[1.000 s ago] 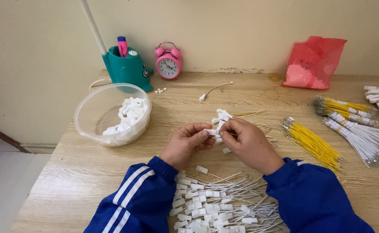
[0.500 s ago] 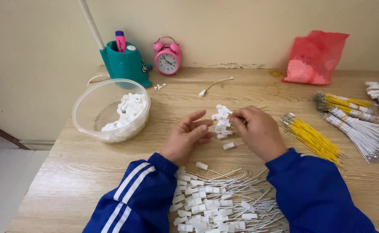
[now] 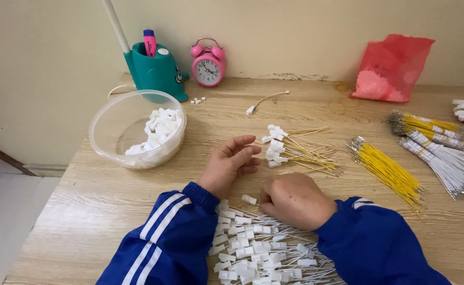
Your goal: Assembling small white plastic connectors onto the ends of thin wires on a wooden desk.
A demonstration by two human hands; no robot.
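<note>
My left hand (image 3: 232, 163) rests on the wooden table with its fingers loosely apart and nothing in it, just left of a small heap of yellow wires with white connectors (image 3: 290, 150). My right hand (image 3: 295, 200) lies knuckles up, fingers curled down onto the far edge of a big pile of white wires with white connectors (image 3: 258, 253) by the table's near edge. Its fingertips are hidden, so I cannot tell whether they pinch a wire. One loose white connector (image 3: 249, 199) lies between my hands.
A clear plastic bowl (image 3: 110, 126) with white connectors stands at the left. Behind it are a teal pen holder (image 3: 155, 71) and a pink alarm clock (image 3: 208, 63). Bundles of yellow wires (image 3: 387, 171) and white wires (image 3: 446, 163) lie at the right, a red bag (image 3: 393, 68) behind them.
Both hands have let go of the yellow wire heap. My right hand has dropped back to the white wire pile, and my left hand has opened and come to rest beside the heap.
</note>
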